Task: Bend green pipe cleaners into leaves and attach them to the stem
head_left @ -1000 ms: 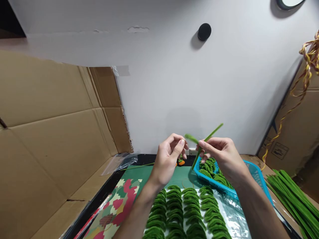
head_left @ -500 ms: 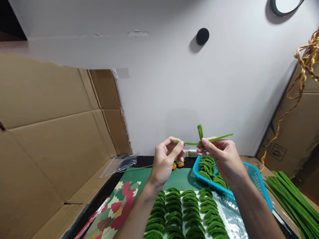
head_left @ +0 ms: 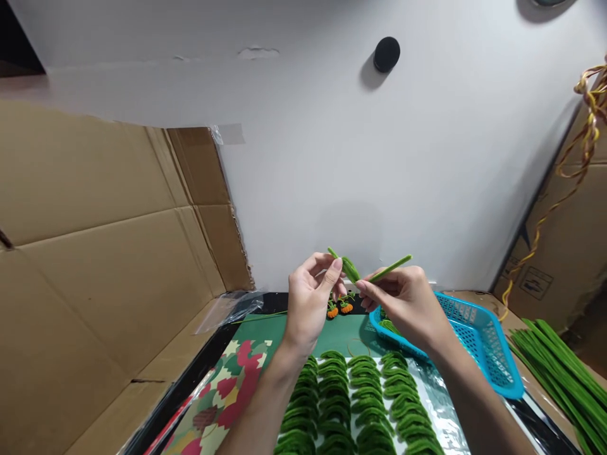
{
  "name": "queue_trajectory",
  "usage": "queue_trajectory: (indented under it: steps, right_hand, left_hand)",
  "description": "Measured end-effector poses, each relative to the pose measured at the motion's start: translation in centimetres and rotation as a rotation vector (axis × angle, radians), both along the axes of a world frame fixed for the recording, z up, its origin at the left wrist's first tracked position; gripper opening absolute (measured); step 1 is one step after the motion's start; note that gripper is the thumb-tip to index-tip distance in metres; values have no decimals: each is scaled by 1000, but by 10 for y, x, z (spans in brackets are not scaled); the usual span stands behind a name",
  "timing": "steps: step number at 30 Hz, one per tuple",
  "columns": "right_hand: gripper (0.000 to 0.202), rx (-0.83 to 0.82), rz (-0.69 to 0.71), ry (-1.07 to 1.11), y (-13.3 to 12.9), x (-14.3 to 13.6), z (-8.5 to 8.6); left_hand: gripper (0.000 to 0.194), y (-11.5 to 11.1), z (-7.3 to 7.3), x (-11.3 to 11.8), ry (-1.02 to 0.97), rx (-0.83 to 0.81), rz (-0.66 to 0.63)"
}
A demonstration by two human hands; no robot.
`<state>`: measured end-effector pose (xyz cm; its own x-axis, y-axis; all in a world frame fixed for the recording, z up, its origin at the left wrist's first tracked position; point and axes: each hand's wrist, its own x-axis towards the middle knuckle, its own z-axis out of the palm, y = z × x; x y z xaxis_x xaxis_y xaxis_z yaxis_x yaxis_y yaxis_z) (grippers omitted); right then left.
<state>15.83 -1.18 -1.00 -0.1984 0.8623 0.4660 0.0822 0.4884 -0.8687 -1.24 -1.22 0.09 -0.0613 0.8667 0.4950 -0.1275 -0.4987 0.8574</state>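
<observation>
Between my two hands is a bent green pipe cleaner (head_left: 351, 270), held up in front of the white wall. My left hand (head_left: 315, 287) pinches its left part, and a short end pokes up past the fingertips. My right hand (head_left: 398, 297) pinches it where the folded loop meets a straight end that points up to the right. The loop now slants between both sets of fingertips. Below my hands, several curved green pipe-cleaner pieces (head_left: 365, 398) lie in rows on a white sheet. My right hand and forearm partly cover a blue basket (head_left: 493, 341) with some green pieces inside.
Long green pipe cleaners (head_left: 559, 373) lie in a bundle at the right. Small orange pumpkin shapes (head_left: 346, 305) sit behind my left hand. A green mat (head_left: 265, 332), a patterned sheet (head_left: 227, 385) and a clear plastic bag (head_left: 232, 309) lie at left. Cardboard (head_left: 109, 265) borders the left side.
My hands have come closer together. The folded loop, upright before, has tipped left toward my left fingertips. My right hand has moved left, uncovering more of the blue basket.
</observation>
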Motion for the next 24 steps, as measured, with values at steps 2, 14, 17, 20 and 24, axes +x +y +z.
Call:
queue_trajectory:
  steps: [2, 14, 17, 20, 24]
  right_hand:
    - [35, 30, -29, -14, 0, 0, 0]
    - [41, -9, 43, -322, -1, 21, 9]
    - [45, 95, -19, -373, 2, 33, 6]
    - [40, 217, 18, -450, 1, 43, 5]
    - [34, 268, 67, -495, -5, 48, 10]
  left_hand:
    - [29, 1, -6, 6, 7, 0, 22]
    - [35, -4, -9, 10, 320, -10, -82]
    - [35, -6, -6, 10, 428, -42, -142]
    - [35, -11, -3, 13, 480, -45, -253]
    - [33, -16, -2, 17, 432, -57, -329]
